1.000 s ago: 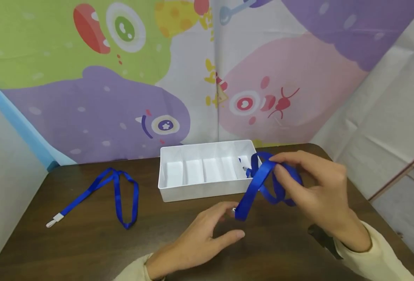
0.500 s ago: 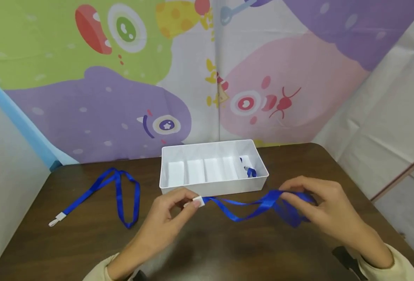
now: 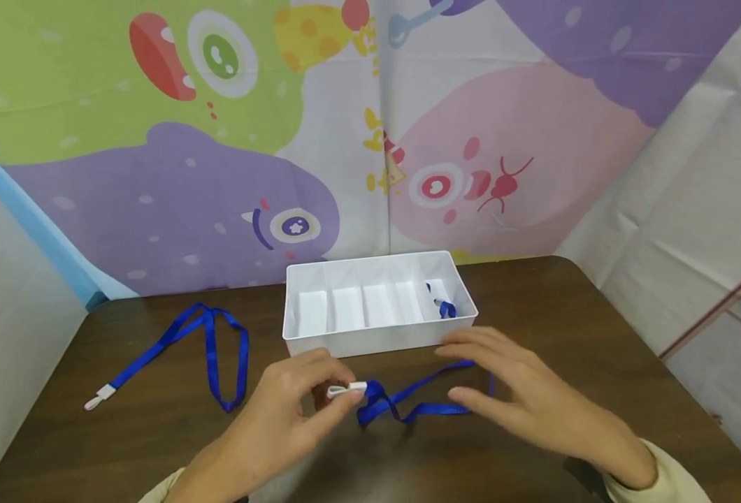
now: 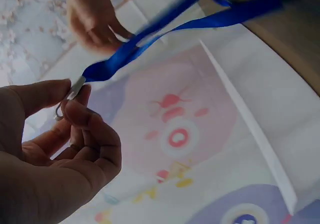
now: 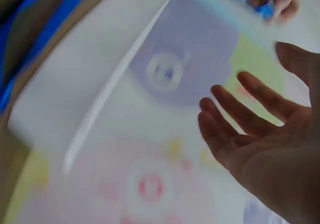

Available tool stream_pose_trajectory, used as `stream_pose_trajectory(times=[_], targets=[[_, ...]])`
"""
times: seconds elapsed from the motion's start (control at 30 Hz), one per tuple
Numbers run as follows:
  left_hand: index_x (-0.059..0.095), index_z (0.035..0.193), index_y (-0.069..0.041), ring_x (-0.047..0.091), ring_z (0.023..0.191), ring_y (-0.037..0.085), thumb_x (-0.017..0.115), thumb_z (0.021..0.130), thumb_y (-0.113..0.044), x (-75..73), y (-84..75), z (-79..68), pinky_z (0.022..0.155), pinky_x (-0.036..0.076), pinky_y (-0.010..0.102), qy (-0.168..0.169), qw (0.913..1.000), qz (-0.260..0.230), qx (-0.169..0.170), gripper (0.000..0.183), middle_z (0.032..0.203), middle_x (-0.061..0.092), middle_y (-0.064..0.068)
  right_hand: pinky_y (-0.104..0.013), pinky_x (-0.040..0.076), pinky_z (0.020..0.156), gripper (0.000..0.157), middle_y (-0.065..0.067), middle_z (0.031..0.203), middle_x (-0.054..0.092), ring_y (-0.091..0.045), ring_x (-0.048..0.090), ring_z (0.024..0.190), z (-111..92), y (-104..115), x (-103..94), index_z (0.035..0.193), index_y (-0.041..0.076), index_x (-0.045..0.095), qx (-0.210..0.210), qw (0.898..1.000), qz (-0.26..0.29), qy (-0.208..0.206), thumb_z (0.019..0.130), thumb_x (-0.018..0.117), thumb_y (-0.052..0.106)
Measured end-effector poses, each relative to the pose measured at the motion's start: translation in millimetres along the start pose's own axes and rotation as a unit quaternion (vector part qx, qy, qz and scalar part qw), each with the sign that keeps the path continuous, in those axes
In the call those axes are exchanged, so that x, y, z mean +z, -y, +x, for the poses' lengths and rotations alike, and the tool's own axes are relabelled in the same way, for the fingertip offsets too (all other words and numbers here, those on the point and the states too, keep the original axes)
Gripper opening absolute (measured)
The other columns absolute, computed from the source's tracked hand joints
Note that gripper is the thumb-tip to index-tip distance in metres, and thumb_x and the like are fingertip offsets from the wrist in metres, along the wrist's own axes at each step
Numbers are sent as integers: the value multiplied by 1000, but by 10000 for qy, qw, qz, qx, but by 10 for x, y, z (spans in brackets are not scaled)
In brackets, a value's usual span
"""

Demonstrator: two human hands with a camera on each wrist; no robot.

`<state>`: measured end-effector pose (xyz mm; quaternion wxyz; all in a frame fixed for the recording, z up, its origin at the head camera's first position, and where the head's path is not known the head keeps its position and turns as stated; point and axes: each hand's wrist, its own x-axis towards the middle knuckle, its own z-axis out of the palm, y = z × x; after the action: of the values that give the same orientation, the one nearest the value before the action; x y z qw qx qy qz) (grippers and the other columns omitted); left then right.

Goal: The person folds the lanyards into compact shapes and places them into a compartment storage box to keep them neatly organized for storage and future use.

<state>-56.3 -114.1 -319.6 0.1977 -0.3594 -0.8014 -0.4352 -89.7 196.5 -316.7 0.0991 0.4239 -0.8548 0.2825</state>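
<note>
My left hand (image 3: 289,405) pinches the white clip end of a blue lanyard (image 3: 436,409) between thumb and fingers. In the left wrist view the clip (image 4: 76,88) shows at the fingertips, with the blue strap (image 4: 210,21) stretching away from it. In the head view the strap loops off to the right, close over the table. Beside the loop's far end my right hand (image 3: 528,398) has its fingers spread and holds nothing; it hides part of the strap. The right wrist view shows the same hand (image 5: 265,119) with fingers apart.
A white tray (image 3: 377,339) with several compartments stands at the back of the dark wooden table (image 3: 534,293). Its rightmost compartment holds a small coil of blue strap (image 3: 447,308). Another blue lanyard (image 3: 210,349) with a white clip lies at the left.
The right hand has let go of the lanyard's bunched strap, which now hangs loosely in a loop. The left hand first reached for the clip and now pinches it.
</note>
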Motion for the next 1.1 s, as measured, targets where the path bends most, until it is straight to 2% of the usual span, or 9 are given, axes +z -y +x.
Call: stream_pose_trajectory(times=[0.07, 0.17, 0.33, 0.53, 0.63, 0.8, 0.9, 1.03, 1.1], targets=[[69, 90, -15, 51, 69, -1, 72, 92, -10, 23, -69, -11, 60, 45, 10, 123, 9997, -39, 218, 6, 82, 60, -10, -26, 37, 109, 48, 7, 143, 50, -16, 46, 134, 93, 145, 110, 139, 20, 53, -215, 9976, 613, 230, 95, 70, 20], [68, 94, -13, 51, 72, -1, 69, 95, -14, 27, -159, -28, 63, 45, 10, 303, 9988, -111, 365, 2, 86, 59, -9, -33, 41, 108, 47, 5, 145, 49, -18, 46, 134, 248, 301, 260, 144, 19, 47, -688, 9845, 1504, 581, 99, 61, 13], [69, 95, -14, 50, 73, -1, 69, 96, -16, -40, -241, -40, 63, 45, 10, 388, 9986, -230, 279, 2, 86, 58, -10, -34, 53, 93, 34, 0, 126, 64, -16, 61, 115, 493, 404, 415, 132, 11, 59, -1242, 9415, 2972, 989, 102, 48, -2], [67, 94, -16, 51, 71, 0, 67, 96, -12, -224, -255, -10, 62, 46, 12, 202, 9992, -272, 225, 5, 84, 60, -11, -30, 55, 69, 19, 1, 82, 68, -14, 65, 76, 622, 445, 354, 101, 13, 69, -534, 9132, 3892, 1081, 100, 55, 0], [67, 93, -18, 52, 71, 1, 70, 92, -6, -314, -280, 60, 62, 45, 14, 9, 9995, -230, 198, 12, 83, 61, -12, -31, 54, 63, 14, -3, 77, 63, -18, 63, 70, 656, 467, 287, 104, 12, 67, -151, 9004, 4219, 1054, 100, 58, 2], [68, 94, -16, 55, 73, 7, 69, 89, 4, -483, -342, 204, 64, 46, 21, -379, 9974, -559, 246, 20, 82, 62, -7, -31, 47, 46, 15, -11, 70, 53, -16, 53, 54, 698, 488, 261, 115, 4, 57, -217, 8594, 4943, 1290, 102, 51, -1], [68, 96, -9, 55, 72, 11, 66, 89, 11, -589, -360, 263, 62, 46, 24, -695, 9915, -1077, 209, 21, 81, 62, 0, -28, 41, 38, 19, -10, 67, 48, -11, 45, 48, 672, 517, 277, 118, 4, 54, -214, 8567, 5015, 1191, 101, 50, -3], [66, 98, 3, 54, 68, 16, 58, 90, 16, -737, -336, 322, 55, 43, 25, -1204, 9765, -1780, 191, 17, 80, 60, 9, -25, 44, 42, 19, -7, 69, 54, -9, 51, 54, 601, 557, 301, 113, 6, 55, -415, 8785, 4651, 1014, 102, 46, -6], [63, 98, 7, 55, 67, 18, 55, 92, 15, -804, -308, 360, 56, 43, 26, -1356, 9712, -1940, 264, 13, 79, 58, 12, -26, 53, 54, 17, -3, 79, 62, -9, 60, 66, 574, 565, 302, 112, 9, 57, -645, 8989, 4144, 1270, 103, 47, -1]])
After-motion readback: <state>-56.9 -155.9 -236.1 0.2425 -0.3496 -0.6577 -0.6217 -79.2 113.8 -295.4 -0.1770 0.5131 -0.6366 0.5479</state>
